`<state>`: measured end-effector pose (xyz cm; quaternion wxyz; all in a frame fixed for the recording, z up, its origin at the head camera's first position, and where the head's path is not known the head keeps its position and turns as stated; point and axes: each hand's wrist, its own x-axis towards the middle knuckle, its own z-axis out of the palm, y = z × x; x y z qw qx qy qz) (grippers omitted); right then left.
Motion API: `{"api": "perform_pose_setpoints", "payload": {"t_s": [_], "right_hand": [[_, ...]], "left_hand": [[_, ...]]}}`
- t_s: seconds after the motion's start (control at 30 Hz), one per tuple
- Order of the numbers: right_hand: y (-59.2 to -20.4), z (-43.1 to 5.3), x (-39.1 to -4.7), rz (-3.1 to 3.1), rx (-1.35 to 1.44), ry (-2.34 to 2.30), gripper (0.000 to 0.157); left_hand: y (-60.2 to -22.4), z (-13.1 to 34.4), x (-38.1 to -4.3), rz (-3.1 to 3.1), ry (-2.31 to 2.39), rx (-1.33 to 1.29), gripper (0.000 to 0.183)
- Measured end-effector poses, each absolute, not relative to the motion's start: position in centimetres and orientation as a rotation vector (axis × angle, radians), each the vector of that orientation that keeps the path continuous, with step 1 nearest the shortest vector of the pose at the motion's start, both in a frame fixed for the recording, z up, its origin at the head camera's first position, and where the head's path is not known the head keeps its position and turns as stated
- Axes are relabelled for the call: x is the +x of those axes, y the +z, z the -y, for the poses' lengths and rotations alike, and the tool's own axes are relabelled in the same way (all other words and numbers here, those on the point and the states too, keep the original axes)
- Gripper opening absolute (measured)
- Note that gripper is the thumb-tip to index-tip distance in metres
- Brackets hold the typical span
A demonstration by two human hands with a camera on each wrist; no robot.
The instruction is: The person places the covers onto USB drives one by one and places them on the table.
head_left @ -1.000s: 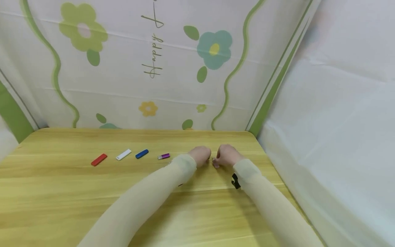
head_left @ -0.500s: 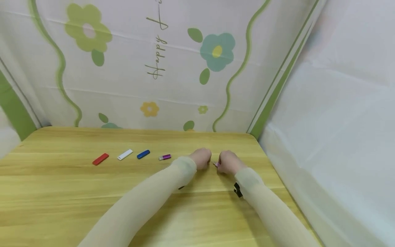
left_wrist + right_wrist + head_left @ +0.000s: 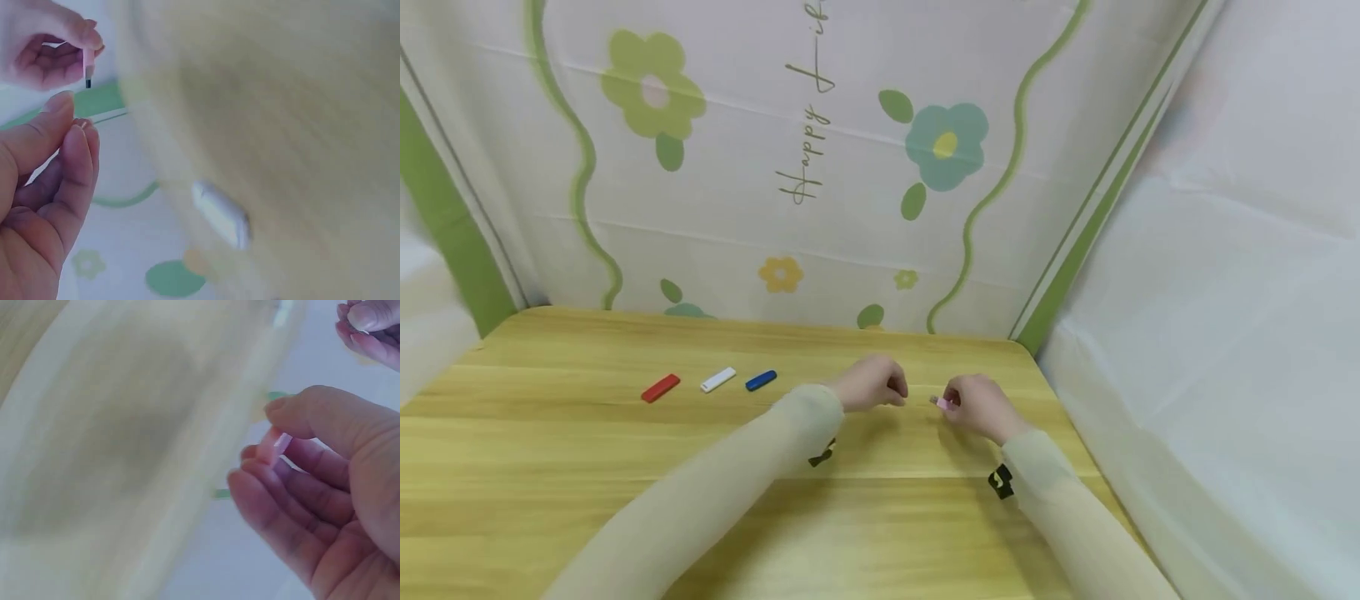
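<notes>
My right hand (image 3: 981, 407) pinches a pink USB flash drive (image 3: 946, 404) between thumb and fingers, its metal plug pointing toward the left hand. In the right wrist view the pink drive (image 3: 275, 445) shows between the thumb and bent fingers. My left hand (image 3: 872, 383) is a short way to the left over the table, thumb near its curled fingertips. In the left wrist view the left hand (image 3: 44, 181) has a tiny pale spot at the fingertips; I cannot tell whether it holds something. Farther left lie a blue drive (image 3: 761, 380), a white drive (image 3: 718, 379) and a red drive (image 3: 660, 387).
The wooden table (image 3: 587, 467) bears these drives. A pale silvery piece (image 3: 222, 215) lies on it, blurred, in the left wrist view. A flower-printed cloth (image 3: 722, 233) hangs behind the table, and a white sheet (image 3: 1217, 333) stands along its right side.
The hands have drawn apart, with the pink drive staying in the right hand and turning its plug leftward. The purple drive has gone out of sight behind the left arm. The head view has shifted.
</notes>
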<state>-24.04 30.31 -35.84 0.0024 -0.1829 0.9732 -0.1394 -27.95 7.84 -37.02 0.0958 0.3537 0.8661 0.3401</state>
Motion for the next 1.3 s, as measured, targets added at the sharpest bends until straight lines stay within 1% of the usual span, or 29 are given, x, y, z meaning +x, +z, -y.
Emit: {"api": "perform_pose_setpoints", "payload": {"t_s": [0.13, 0.23, 0.37, 0.47, 0.7, 0.77, 0.9, 1.0, 1.17, 1.3], "right_hand": [[-34.1, -29.5, -22.3, -3.14, -0.754, -0.495, 0.009], [-32.9, -28.4, -20.7, -3.188, -0.938, -0.525, 0.009], [-31.6, -26.1, -18.5, -3.181, -1.265, -0.57, 0.007], [-30.9, -24.2, -16.7, -3.153, -1.498, -0.607, 0.01], [-29.1, -20.8, -13.1, -3.099, -1.869, -0.688, 0.018], [-28.7, -20.1, -12.3, -3.091, -1.952, -0.694, 0.021], [-28.3, -18.8, -11.0, -3.061, -2.06, -0.706, 0.024], [-28.2, -18.0, -10.2, -3.033, -2.088, -0.724, 0.019], [-27.9, -17.0, -9.3, -3.01, -2.065, -0.768, 0.006], [-27.7, -16.4, -8.8, -3.011, -2.058, -0.802, 0.007]], "left_hand": [[-35.3, -5.0, -26.2, -2.539, 1.133, 1.026, 0.004], [-33.8, -3.2, -24.4, -2.541, 1.166, 1.027, 0.004], [-31.8, -0.8, -21.3, -2.536, 1.205, 0.998, 0.004], [-31.0, 1.0, -19.0, -2.523, 1.282, 1.021, 0.006], [-30.3, 4.3, -14.6, -2.424, 1.542, 1.254, 0.019], [-30.1, 5.1, -13.5, -2.436, 1.576, 1.28, 0.021], [-29.9, 6.2, -11.7, -2.482, 1.639, 1.335, 0.022], [-29.7, 6.7, -10.7, -2.52, 1.699, 1.462, 0.023], [-29.5, 7.3, -9.5, -2.546, 1.774, 1.688, 0.029], [-29.6, 7.7, -9.1, -2.555, 1.781, 1.768, 0.031]]}}
